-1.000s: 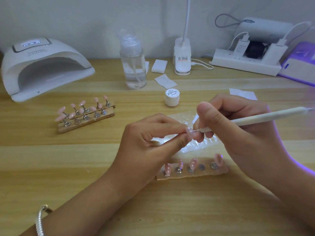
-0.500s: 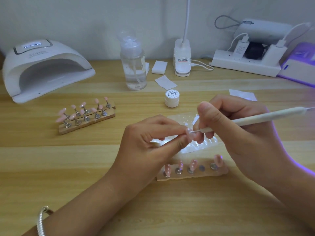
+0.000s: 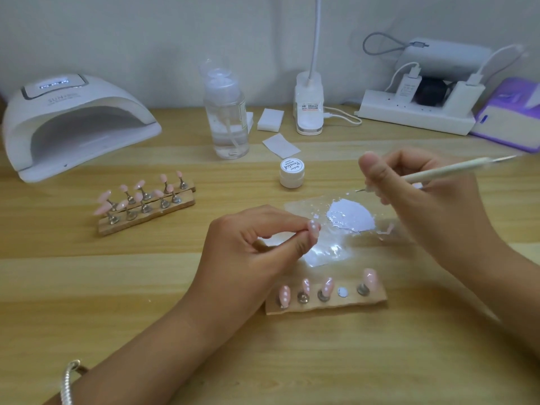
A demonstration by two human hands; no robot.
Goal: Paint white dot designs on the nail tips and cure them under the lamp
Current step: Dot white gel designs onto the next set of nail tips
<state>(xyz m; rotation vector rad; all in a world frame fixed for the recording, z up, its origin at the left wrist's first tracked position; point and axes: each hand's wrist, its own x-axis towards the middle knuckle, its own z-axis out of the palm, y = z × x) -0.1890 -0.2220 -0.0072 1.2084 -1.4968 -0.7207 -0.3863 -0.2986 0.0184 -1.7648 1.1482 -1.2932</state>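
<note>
Now, table (image 3: 87, 287): pale wood, bearing everything below.
Curing lamp (image 3: 73, 124): white, far left, display lit.
Right hand (image 3: 423, 200): raised over the palette, fingers curled round a dotting pen (image 3: 447, 171); its tip points left, apart from the nail.
Left hand (image 3: 254, 252): pinches one pink, white-dotted nail tip (image 3: 314, 229) just left of the palette.
Far holder (image 3: 163, 214): plain pink tips, near the lamp.
Near holder (image 3: 374, 299): four tips, one bare stud.
Palette (image 3: 350, 217): clear sheet, white paint.
Paint jar (image 3: 293, 172): lidded, behind the palette.
</note>
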